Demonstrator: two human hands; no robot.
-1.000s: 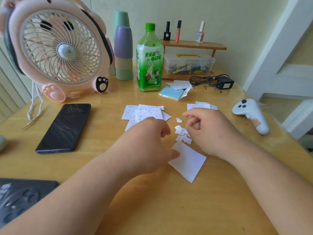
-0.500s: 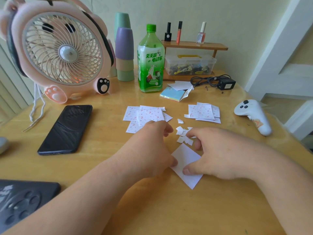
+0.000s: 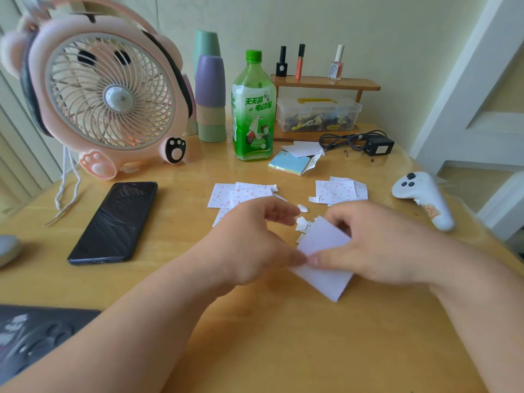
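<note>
A white square of paper point(image 3: 323, 245) is lifted at its far edge in the middle of the wooden table point(image 3: 255, 336). My right hand point(image 3: 377, 245) pinches it between thumb and fingers. My left hand point(image 3: 249, 242) grips its left corner with the thumb tip, meeting the right thumb. Small white torn scraps point(image 3: 302, 222) lie just beyond the paper. Two piles of white squares printed with red marks lie behind my hands, one on the left point(image 3: 241, 192) and one on the right point(image 3: 340, 190).
A black phone point(image 3: 113, 222) lies to the left, a pink fan point(image 3: 105, 95) behind it. A green bottle point(image 3: 252, 109), stacked cups point(image 3: 211, 92), a note pad point(image 3: 292, 164), a charger point(image 3: 377, 144) and a white controller point(image 3: 422, 197) stand around. A dark pad point(image 3: 34, 338) lies at the front left.
My right hand came down from the scraps onto the white square, took hold of it and raised its far edge. My left hand kept hold of the left corner.
</note>
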